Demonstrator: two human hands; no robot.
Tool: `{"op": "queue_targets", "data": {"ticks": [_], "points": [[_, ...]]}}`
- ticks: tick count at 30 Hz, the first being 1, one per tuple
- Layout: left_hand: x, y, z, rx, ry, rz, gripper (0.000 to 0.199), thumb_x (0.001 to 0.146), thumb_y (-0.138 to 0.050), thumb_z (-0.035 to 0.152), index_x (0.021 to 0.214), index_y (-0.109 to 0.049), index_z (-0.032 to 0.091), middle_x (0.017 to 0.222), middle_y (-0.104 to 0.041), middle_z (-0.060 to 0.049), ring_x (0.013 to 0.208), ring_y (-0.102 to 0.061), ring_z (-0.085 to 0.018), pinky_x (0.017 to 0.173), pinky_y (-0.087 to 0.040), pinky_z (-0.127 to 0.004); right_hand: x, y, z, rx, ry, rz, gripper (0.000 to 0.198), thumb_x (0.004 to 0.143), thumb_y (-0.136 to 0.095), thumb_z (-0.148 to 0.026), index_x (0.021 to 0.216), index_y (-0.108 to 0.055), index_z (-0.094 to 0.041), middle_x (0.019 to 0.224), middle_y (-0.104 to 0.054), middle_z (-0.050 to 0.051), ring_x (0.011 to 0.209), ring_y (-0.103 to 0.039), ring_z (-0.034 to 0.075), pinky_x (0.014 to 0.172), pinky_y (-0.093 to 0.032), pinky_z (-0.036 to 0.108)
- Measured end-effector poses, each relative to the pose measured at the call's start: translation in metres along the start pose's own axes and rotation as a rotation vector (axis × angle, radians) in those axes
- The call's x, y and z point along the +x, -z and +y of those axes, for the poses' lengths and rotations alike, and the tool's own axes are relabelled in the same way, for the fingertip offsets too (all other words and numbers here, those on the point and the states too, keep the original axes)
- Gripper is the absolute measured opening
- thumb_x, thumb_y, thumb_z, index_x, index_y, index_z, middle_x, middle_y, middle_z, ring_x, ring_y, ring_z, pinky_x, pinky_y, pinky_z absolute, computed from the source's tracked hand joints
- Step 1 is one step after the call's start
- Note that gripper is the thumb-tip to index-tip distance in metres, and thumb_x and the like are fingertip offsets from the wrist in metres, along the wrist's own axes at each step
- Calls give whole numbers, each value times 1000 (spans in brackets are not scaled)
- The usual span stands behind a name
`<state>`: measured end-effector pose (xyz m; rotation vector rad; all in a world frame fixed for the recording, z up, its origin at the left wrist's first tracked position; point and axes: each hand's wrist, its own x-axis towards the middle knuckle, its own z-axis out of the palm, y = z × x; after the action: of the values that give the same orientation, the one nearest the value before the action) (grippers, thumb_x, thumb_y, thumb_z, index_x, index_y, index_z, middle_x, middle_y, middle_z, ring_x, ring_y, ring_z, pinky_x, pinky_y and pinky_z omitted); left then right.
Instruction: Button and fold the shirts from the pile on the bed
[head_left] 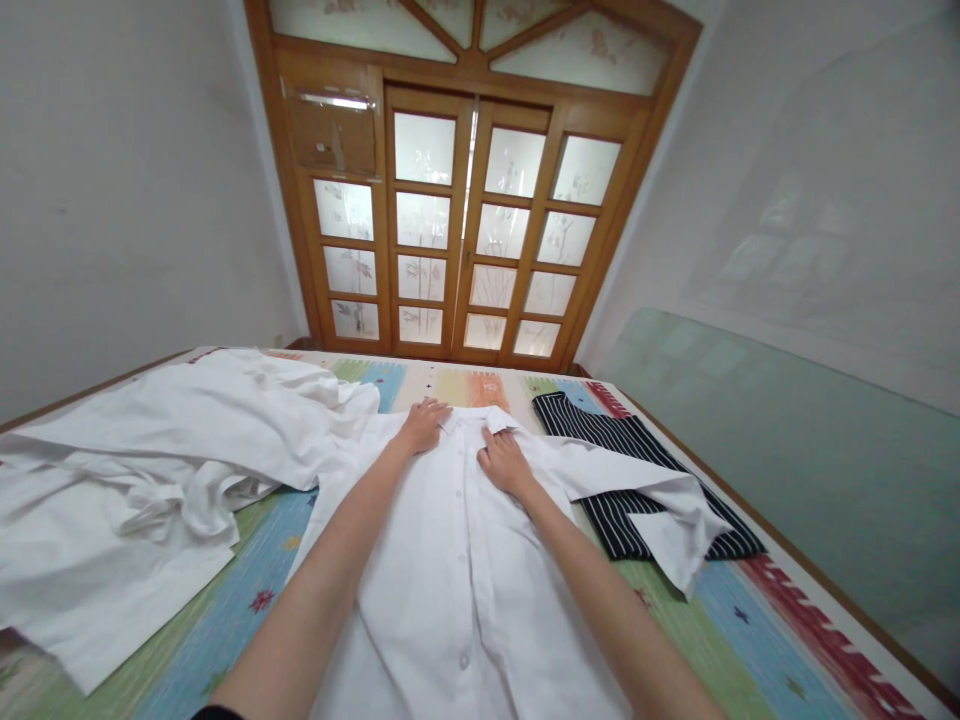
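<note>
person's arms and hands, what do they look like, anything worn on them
The left hand and right hand are ungloved; the left forearm and right forearm are slim and sleeveless where visible. A black edge crosses the left arm at the bottom, sleeve or band unclear. No watch shows.

White shirt: cut off @ btm; collar partly hidden by fingers
Striped garment: partly covered by sleeve
White cloth: cut off @ L edge
Dark band: mostly cut off, can't be ID'd

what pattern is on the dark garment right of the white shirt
The garment has white stripes on black, seen best in the head view.
</note>
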<state>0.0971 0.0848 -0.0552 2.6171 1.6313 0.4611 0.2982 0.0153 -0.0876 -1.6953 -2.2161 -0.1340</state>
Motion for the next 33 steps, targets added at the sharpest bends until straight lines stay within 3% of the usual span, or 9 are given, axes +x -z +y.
{"op": "queue_targets", "data": {"ticks": [4,9,12,15,21,24,26,29,33], "points": [[23,6,0,-18,-5,-81,38,90,-42,23,117,-68,23,124,-67,-8,120,-52,-29,100,-39,-47,0,2,-3,-45,23,-4,45,93,-41,-22,134,-53,-9,132,-57,20,124,-47,31,108,-29,44],[36,9,0,-4,10,-51,17,82,-58,23,88,-74,20,105,-70,-9,112,-55,-28,98,-42,-38,0,4,-3,-74,8,52,33,91,-46,-21,118,-63,-11,109,-60,17,106,-49,29,98,-35,41],[37,6,0,-4,74,29,19,88,-52,20,92,-70,16,108,-65,-13,112,-54,-27,96,-43,-36,-1,3,-2,-34,9,92,32,89,-49,-22,114,-66,-11,109,-55,16,103,-46,29,96,-36,42],[32,0,4,-4,134,105,21,92,-47,18,98,-67,15,114,-60,-14,115,-52,-26,97,-43,-36,-1,3,-2,-1,20,114,40,86,-49,-23,122,-63,-11,112,-52,16,102,-45,30,97,-35,47],[9,-16,24,0,193,255,25,91,-46,11,112,-59,15,119,-57,-13,112,-53,-23,93,-46,-32,7,9,-6,-12,-7,49,73,79,-50,-20,149,-33,-10,131,-46,22,114,-45,34,99,-36,47],[-2,-22,32,29,221,252,24,89,-44,9,105,-61,13,110,-61,-14,110,-55,-25,94,-46,-34,18,15,0,-10,15,23,82,75,-53,-21,151,-25,-10,139,-42,22,124,-41,35,104,-34,48],[-9,-25,35,40,219,219,22,89,-45,11,100,-63,13,105,-63,-14,108,-56,-25,94,-46,-34,27,17,7,51,100,42,86,69,-55,-20,149,-26,-7,139,-44,22,128,-38,34,108,-32,48],[-17,-27,39,32,231,197,24,90,-44,14,100,-65,12,104,-64,-14,106,-59,-24,91,-47,-32,37,11,15,239,190,109,78,65,-51,-12,140,-34,-10,130,-52,18,122,-47,29,105,-39,45],[-25,-25,44,53,255,178,29,90,-42,13,105,-67,9,104,-67,-15,102,-62,-23,89,-47,-32,43,-11,9,470,54,248,54,75,-40,-8,128,-41,-15,117,-59,13,98,-60,21,93,-49,39]]}}
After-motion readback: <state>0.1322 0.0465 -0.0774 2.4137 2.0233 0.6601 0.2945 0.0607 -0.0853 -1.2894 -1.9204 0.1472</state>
